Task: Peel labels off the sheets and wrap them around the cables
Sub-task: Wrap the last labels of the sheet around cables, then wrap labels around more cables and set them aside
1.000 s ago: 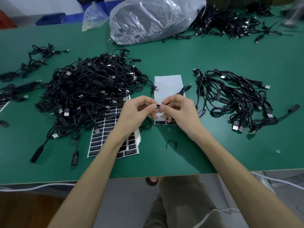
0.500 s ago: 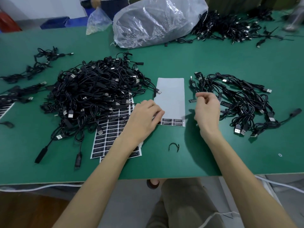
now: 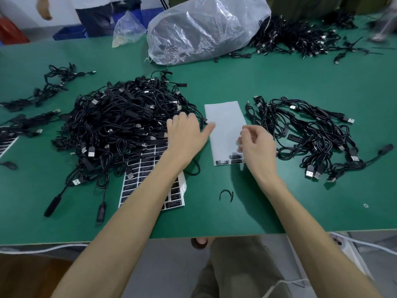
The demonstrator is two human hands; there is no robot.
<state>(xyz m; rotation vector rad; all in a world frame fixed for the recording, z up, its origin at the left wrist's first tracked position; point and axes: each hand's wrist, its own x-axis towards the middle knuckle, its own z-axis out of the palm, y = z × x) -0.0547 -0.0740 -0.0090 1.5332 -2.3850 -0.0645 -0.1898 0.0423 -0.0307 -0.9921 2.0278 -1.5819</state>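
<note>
On the green table (image 3: 236, 82), the big heap of cables (image 3: 120, 125) at the left looked unlabelled and spilled over a stack of full label sheets (image 3: 148, 168). The left hand (image 3: 184, 134) lay on the heap's right edge, fingers straight and thumb out, gripping nothing visible. The middle sheet (image 3: 225, 123) was nearly bare, with a few labels (image 3: 229, 161) along its near edge. The right hand (image 3: 257, 145) hovered over that sheet, fingers loosely curled; whether it pinched a label could not be told. The smaller cable bunch (image 3: 311, 134) at the right carried labels, so most of the work seemingly remained.
</note>
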